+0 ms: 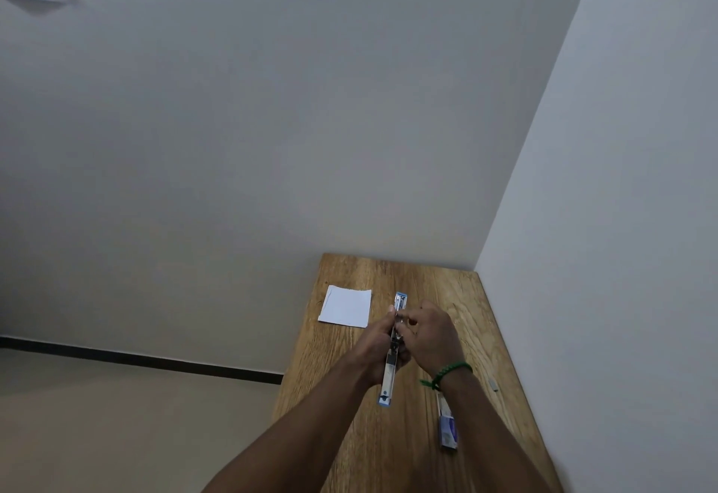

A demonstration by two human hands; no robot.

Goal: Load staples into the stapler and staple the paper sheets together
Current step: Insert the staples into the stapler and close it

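Observation:
A blue and silver stapler point(389, 376) is swung fully open, stretched lengthwise above the wooden table point(392, 446). My left hand point(375, 345) grips its middle from the left side. From the right, my right hand point(431, 331) reaches over the metal channel with fingertips pinched at it; whether staples are between them cannot be made out. White paper sheets point(345, 306) lie flat at the far left of the table. A small blue and white staple box point(447, 428) lies under my right forearm.
A small grey piece point(494, 385), perhaps a staple strip, lies near the table's right edge. White walls close off the table's far end and right side. The floor drops away to the left. A green band circles my right wrist.

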